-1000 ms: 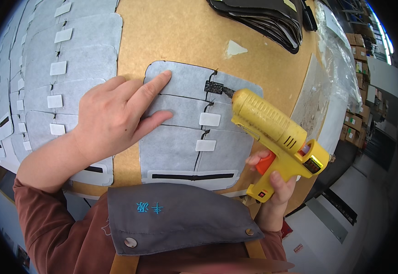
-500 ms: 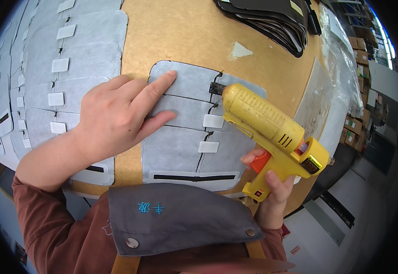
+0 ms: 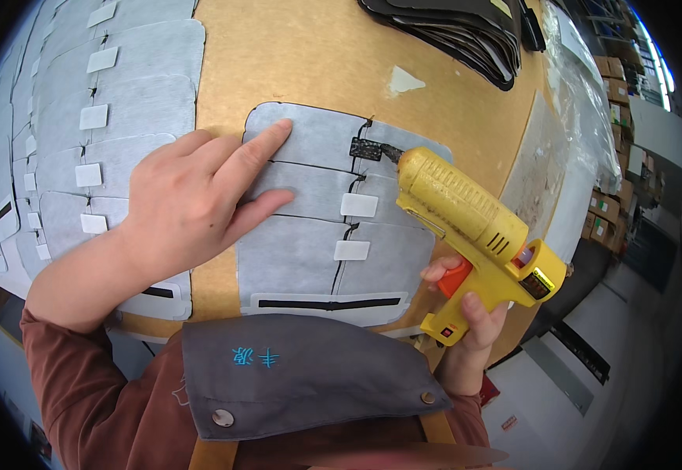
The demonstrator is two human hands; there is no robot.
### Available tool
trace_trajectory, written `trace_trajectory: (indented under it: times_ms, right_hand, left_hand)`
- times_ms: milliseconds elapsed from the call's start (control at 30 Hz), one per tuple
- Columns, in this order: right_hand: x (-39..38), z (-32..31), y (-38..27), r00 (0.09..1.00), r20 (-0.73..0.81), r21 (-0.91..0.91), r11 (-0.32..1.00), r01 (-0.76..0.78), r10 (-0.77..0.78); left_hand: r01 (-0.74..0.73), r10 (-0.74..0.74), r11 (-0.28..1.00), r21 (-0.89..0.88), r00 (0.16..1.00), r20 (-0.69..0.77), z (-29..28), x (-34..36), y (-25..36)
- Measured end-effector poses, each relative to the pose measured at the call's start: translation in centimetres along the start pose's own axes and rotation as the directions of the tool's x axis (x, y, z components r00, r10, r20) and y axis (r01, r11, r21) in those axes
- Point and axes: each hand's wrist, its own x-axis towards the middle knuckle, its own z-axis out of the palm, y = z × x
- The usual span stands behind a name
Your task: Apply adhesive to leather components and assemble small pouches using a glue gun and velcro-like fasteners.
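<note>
My right hand (image 3: 478, 325) grips a yellow hot glue gun (image 3: 462, 207), its fingers by the red trigger. The gun's dark nozzle (image 3: 392, 153) points left, at the edge of a black glue-like patch (image 3: 366, 148) on a layered light-grey fabric panel (image 3: 302, 262). Below that patch, two small white tabs (image 3: 359, 205) sit along the panel's black centre line. My left hand (image 3: 188, 200) rests on the panel's left side, index finger stretched out near its upper left, thumb spread apart, the other fingers bent. Nothing shows in it.
Rows of similar grey panels with white tabs (image 3: 95, 117) cover the table's left. At the back right lies a stack of black folded pieces (image 3: 458, 31), with a pale triangular scrap (image 3: 406, 81) nearby. Clear plastic sheeting (image 3: 584, 102) hangs at the right edge; cardboard boxes (image 3: 606, 207) stand beyond.
The glue gun has shifted right relative to the panel, and more of the black patch shows. My left hand keeps its place on the panel. The whole view has slid slightly.
</note>
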Motion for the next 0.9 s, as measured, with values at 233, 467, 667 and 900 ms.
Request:
trace_trajectory:
  times_ms: [233,467,667,900]
  right_hand:
    - [-0.4,0.1,-0.2,1.0,-0.002,0.01,1.0,-0.007,0.007]
    - [-0.4,0.7,-0.2,1.0,-0.01,0.06,0.998,-0.024,0.025]
    - [0.4,0.3,-0.2,0.973,0.228,0.167,0.983,-0.078,0.038]
    - [0.0,0.0,0.1,0.99,0.123,0.142,0.986,-0.089,0.071]
  left_hand:
    - [0.008,-0.008,1.0,0.006,1.0,0.016,-0.2,0.0,0.0]
    - [-0.008,0.008,1.0,-0.006,1.0,-0.011,0.0,0.0,-0.1]
    - [0.001,-0.001,1.0,-0.016,1.0,-0.017,0.0,0.0,0.0]
    - [-0.008,0.008,1.0,-0.005,1.0,-0.015,-0.1,0.0,0.0]
